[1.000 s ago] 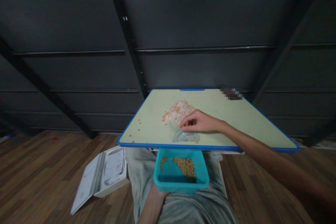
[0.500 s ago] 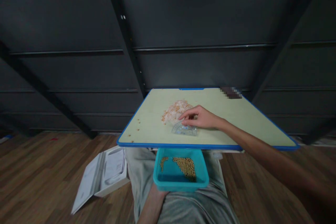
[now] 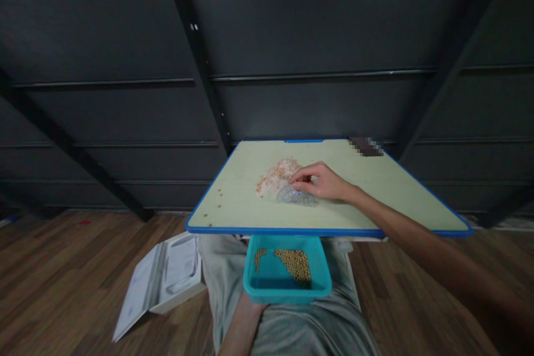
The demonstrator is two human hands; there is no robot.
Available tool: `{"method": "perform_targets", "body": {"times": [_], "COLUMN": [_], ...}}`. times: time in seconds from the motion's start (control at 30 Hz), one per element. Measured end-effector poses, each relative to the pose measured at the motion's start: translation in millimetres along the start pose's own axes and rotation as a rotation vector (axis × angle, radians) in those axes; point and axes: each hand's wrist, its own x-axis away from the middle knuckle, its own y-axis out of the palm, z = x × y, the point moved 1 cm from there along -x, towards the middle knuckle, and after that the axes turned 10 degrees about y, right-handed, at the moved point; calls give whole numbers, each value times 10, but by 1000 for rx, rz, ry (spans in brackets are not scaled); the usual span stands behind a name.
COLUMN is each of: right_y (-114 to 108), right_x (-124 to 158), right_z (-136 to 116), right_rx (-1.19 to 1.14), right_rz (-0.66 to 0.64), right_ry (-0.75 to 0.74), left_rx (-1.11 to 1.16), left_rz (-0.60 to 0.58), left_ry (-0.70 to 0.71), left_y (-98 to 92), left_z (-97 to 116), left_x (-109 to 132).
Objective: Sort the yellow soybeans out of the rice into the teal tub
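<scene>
Pinched between the thumb and fingers of my right hand point(image 3: 321, 181) is a clear plastic protractor point(image 3: 297, 196), its rounded edge toward the heap. Just beyond it, a pile of white rice grains mixed with orange-brown bits point(image 3: 275, 177) lies on the pale green tabletop point(image 3: 354, 214). Below the table's near edge, my left hand point(image 3: 252, 307) is at the underside of a teal plastic tray point(image 3: 287, 296), holding it over my lap; its fingers are hidden. Round tan beans point(image 3: 297, 267) lie in the tray, mostly on the right.
A few single beans point(image 3: 219, 206) sit at the table's left side. A dark pixelated object point(image 3: 366, 146) lies at the far right corner. An opened white box point(image 3: 179, 267) stands on the wooden floor at left. A dark panelled wall point(image 3: 325, 105) rises behind the table.
My right hand has shifted slightly; the protractor has moved a little away from me and right, and its tilt has changed. My left hand and the tray stay put.
</scene>
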Motion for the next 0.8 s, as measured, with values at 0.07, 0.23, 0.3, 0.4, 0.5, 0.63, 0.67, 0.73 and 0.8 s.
{"method": "perform_targets", "body": {"times": [0.07, 0.23, 0.3, 0.4, 0.5, 0.63, 0.67, 0.73, 0.8], "right_y": [-12, -58, -78, -94, -91, -89, -92, -101, -107], "right_x": [-5, -3, -1, -4, -16, -35, -38, -43, -45], "right_z": [12, 9, 2, 5, 25, 52, 57, 64, 71], "right_rx": [6, 131, 183, 255, 309, 328, 332, 335, 337], "right_rz": [41, 106, 124, 154, 212, 299, 313, 335, 342], "right_ry": [2, -46, -70, -102, -126, -101, -85, -59, -48], "left_rx": [27, 51, 53, 55, 61, 61, 53, 35, 27], "left_rz": [-27, -81, -95, -106, -120, -129, -122, -99, -70], "left_ry": [9, 27, 25, 31, 42, 34, 31, 25, 27], "left_y": [-49, -149, -179, -221, -251, -263, -260, -240, -206], "left_z": [-21, -62, -81, -109, -120, -110, -105, -92, -76], "left_x": [-3, -41, -59, -74, -76, -73, -72, -66, -56]}}
